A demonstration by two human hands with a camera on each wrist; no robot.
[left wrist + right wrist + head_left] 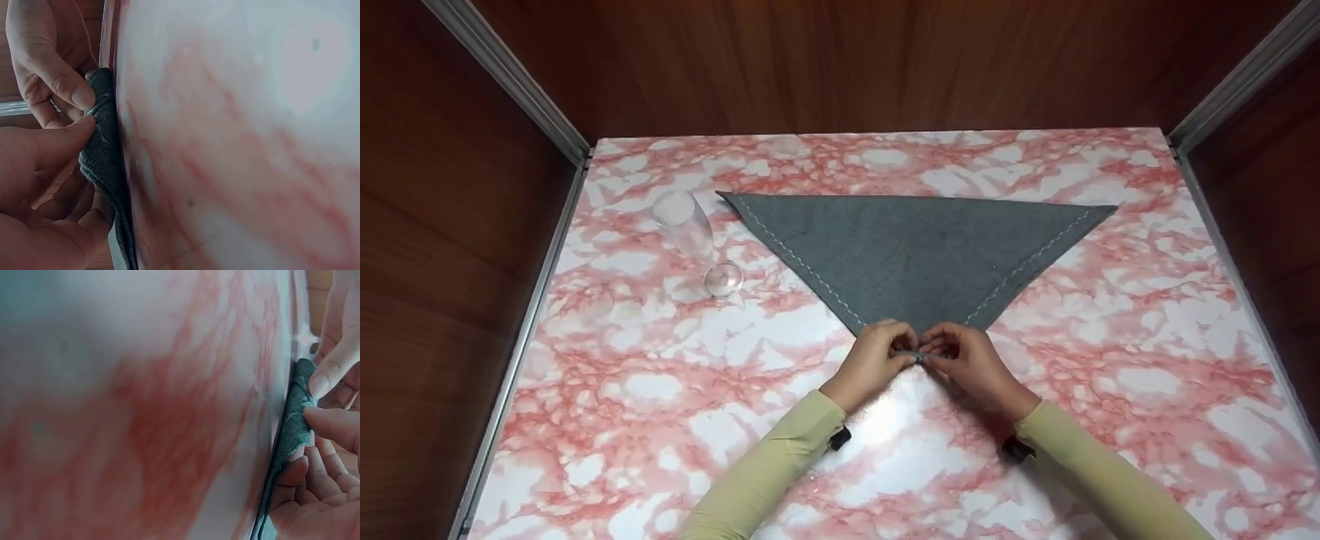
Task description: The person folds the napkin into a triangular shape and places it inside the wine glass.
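Note:
A dark grey cloth point(911, 255) with pale stitching near two edges lies on the table as a large triangle, its long side at the back. Its near corner is turned over into a small roll point(103, 132). My left hand point(877, 360) pinches this roll between thumb and fingers from the left. From the other side my right hand point(969, 364) pinches it too, the two thumbs almost meeting. In the right wrist view both thumbs press on the rolled cloth point(297, 419), with fingers curled behind it.
To the left of the cloth, a clear glass point(682, 221) lies on its side, its round foot point(724, 280) toward me. The red and white marbled table point(652, 427) is bordered by brown wooden panels point(840, 67) at the back and both sides.

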